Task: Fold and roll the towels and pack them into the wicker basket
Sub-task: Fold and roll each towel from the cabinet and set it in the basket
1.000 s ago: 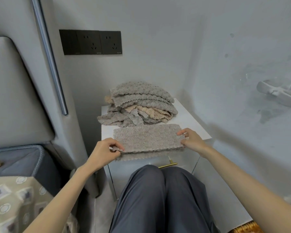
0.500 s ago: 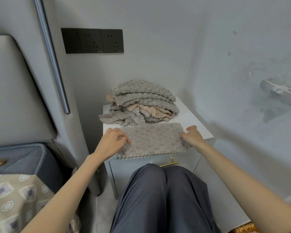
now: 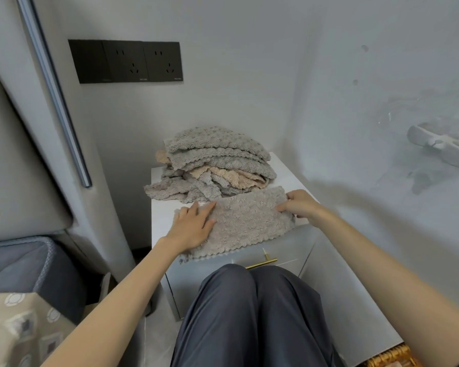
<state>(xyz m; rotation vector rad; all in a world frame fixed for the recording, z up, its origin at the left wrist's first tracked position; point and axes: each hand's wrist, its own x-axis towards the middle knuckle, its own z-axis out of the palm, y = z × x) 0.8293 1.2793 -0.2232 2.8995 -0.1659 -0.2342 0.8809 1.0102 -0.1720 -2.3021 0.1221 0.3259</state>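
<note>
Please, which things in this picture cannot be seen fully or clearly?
Woven wicker basket, head view: cut off by the bottom edge, contents unseen.
Folded grey fleece towel: ends covered by the flat left hand and the right hand's grip.
Pile of grey and beige towels: overlapping, number unclear.

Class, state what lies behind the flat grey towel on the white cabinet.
A loose pile of towels, grey with beige ones between, lies behind the flat towel. The cabinet top beneath the pile is covered.

Bare forearms, dark grey-blue trousers [image 3: 252,319]
</note>
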